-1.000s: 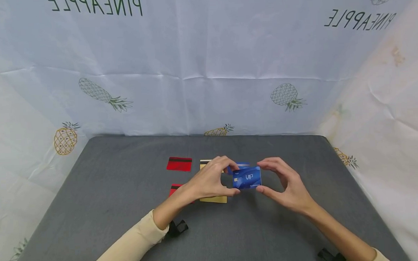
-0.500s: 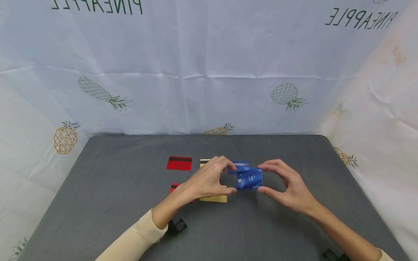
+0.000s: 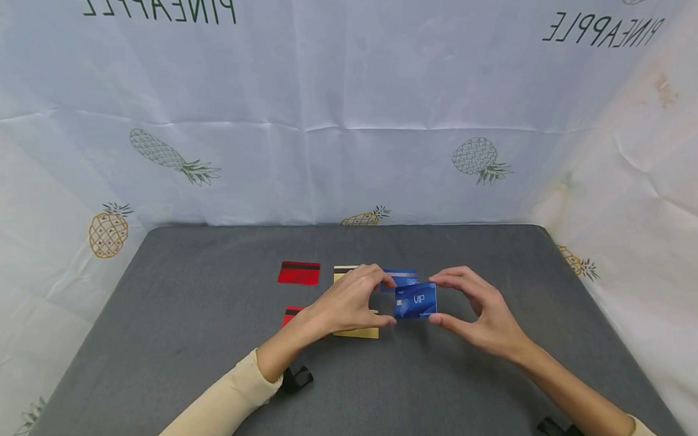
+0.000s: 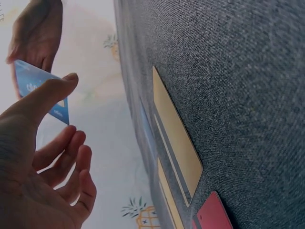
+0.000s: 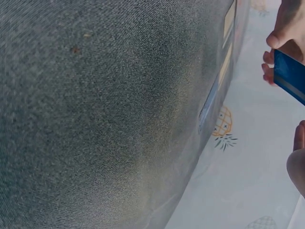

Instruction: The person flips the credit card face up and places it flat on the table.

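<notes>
In the head view a blue VIP card (image 3: pixel 417 301) is held up over the grey table. My right hand (image 3: pixel 482 309) pinches its right end, fingers at the top edge and thumb at the bottom. My left hand (image 3: pixel 346 301) is at the card's left end, thumb and finger spread apart, fingertips right at its corners. The left thumb overlaps the VIP card (image 4: pixel 43 90) in the left wrist view. Behind the held card another blue card (image 3: pixel 404 277) lies on the table. Two gold cards, the nearer gold card (image 3: pixel 359 334) among them, are partly covered by my left hand.
A red card (image 3: pixel 299 273) lies at the far left of the group, and a second red card (image 3: pixel 291 313) is partly hidden under my left forearm. The grey table (image 3: pixel 215 351) ends at a white curtain (image 3: pixel 378 69) with pineapple prints.
The VIP card has shifted right, from between the left fingertips out to their tips. My right hand has kept its pinch on it; the cards on the table have not moved.
</notes>
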Tool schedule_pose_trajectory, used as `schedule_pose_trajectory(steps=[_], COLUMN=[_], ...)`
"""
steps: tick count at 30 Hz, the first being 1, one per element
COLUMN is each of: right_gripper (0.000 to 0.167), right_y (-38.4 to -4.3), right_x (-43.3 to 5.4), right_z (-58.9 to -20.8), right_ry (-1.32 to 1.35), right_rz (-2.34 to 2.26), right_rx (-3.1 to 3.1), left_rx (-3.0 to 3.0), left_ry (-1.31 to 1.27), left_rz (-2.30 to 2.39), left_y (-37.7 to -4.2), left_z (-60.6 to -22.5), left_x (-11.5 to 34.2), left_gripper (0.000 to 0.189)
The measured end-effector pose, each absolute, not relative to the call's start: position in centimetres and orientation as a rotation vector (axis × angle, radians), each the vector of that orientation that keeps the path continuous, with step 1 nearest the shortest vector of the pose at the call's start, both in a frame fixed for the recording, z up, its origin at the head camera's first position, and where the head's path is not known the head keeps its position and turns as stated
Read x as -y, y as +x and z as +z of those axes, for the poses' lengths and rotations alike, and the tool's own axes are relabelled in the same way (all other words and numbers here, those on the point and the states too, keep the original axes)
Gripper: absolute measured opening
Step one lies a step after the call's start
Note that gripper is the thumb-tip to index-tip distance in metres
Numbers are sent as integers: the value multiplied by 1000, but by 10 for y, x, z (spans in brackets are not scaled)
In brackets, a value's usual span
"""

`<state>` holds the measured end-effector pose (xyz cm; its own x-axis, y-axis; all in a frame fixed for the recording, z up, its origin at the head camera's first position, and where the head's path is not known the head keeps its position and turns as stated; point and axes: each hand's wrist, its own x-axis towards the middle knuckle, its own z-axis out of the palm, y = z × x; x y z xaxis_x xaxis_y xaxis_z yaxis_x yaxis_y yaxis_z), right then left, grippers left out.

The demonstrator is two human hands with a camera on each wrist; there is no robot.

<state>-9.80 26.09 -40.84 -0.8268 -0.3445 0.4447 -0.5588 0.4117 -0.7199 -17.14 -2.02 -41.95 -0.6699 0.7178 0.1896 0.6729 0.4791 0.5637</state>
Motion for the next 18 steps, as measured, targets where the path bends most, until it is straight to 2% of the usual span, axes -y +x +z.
schedule_pose_trajectory(steps=[18], right_gripper=[63], right_y=[-100], right_x=[-264], right_z=[-412], right_ry=[791], right_rz=[1362], right_rx=[2417], left_rx=[-2630], left_ry=[1277], left_rz=[1008], left_y=[-173], left_z=[-420], left_x=[23], left_gripper=[56])
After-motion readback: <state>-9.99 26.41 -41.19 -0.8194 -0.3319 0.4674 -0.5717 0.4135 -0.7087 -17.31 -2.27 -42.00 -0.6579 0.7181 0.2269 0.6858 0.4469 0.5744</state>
